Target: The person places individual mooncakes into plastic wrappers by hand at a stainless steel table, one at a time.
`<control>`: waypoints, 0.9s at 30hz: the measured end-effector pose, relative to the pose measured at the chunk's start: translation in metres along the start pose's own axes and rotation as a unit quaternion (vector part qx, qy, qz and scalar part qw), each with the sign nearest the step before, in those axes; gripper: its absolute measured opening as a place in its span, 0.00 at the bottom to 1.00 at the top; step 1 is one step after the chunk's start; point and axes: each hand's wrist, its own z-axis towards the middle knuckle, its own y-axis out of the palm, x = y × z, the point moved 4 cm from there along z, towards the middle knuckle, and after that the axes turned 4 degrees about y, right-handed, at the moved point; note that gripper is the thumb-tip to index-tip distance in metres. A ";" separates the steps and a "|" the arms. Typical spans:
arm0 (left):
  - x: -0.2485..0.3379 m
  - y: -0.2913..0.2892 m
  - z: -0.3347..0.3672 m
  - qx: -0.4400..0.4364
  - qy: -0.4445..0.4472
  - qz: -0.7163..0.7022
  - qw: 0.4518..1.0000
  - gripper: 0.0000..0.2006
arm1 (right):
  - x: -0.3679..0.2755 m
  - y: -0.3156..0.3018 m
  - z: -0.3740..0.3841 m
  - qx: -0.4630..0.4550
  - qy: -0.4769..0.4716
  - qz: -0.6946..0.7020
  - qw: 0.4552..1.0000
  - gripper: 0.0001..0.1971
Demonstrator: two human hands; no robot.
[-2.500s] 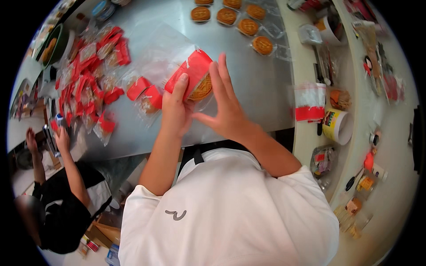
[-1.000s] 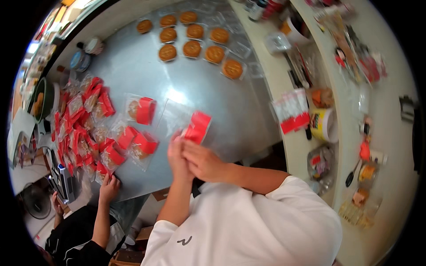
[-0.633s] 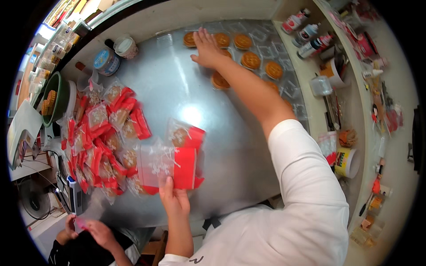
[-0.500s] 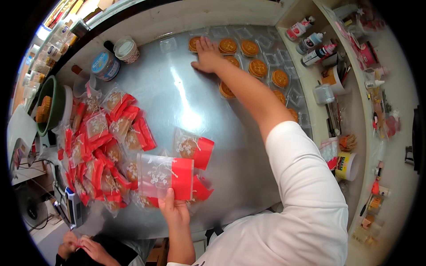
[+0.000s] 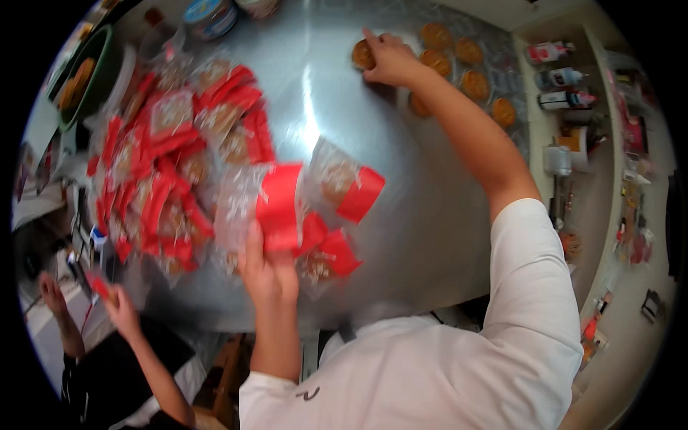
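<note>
My right hand [image 5: 393, 60] reaches across the metal table with thumb and fingers around a round golden mooncake [image 5: 362, 56]. Several more mooncakes [image 5: 474, 84] sit in clear plastic trays to the right of that hand. Near the front, my left hand [image 5: 266, 271] pinches a flat clear bag with a red band [image 5: 283, 201] and a white blossom print; it looks empty. Just right of this bag lies a bagged mooncake [image 5: 335, 179], and another [image 5: 322, 261] rests below it. A heap of mooncakes in red-banded bags [image 5: 168, 172] spreads over the left side.
A green bowl [image 5: 107, 61] stands at the far left, and a blue-labelled tub [image 5: 209, 18] at the back. Bottles [image 5: 562, 77] line a shelf on the right. At lower left another person's hand [image 5: 123, 312] holds a small red thing.
My right hand has closed round a mooncake and drawn it off the back row toward me. The left hand still holds the bag. My view has shifted, and the other person's hands have parted.
</note>
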 end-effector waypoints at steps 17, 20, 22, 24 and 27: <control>-0.071 0.069 -0.162 -0.120 -0.038 0.027 0.992 0.15 | -0.073 -0.136 -0.371 0.201 0.077 0.302 0.929 0.44; -0.090 0.073 -0.189 -0.148 -0.015 0.098 0.984 0.15 | -0.059 -0.135 -0.398 0.208 0.090 0.296 0.928 0.45; -0.098 0.076 -0.201 -0.164 0.011 0.147 0.975 0.15 | -0.056 -0.140 -0.418 0.200 0.078 0.313 0.925 0.45; -0.102 0.080 -0.211 -0.178 0.036 0.188 0.965 0.16 | -0.056 -0.145 -0.434 0.179 0.064 0.336 0.923 0.46; -0.108 0.084 -0.221 -0.220 -0.014 0.185 0.958 0.17 | -0.064 -0.148 -0.451 0.137 0.040 0.371 0.918 0.48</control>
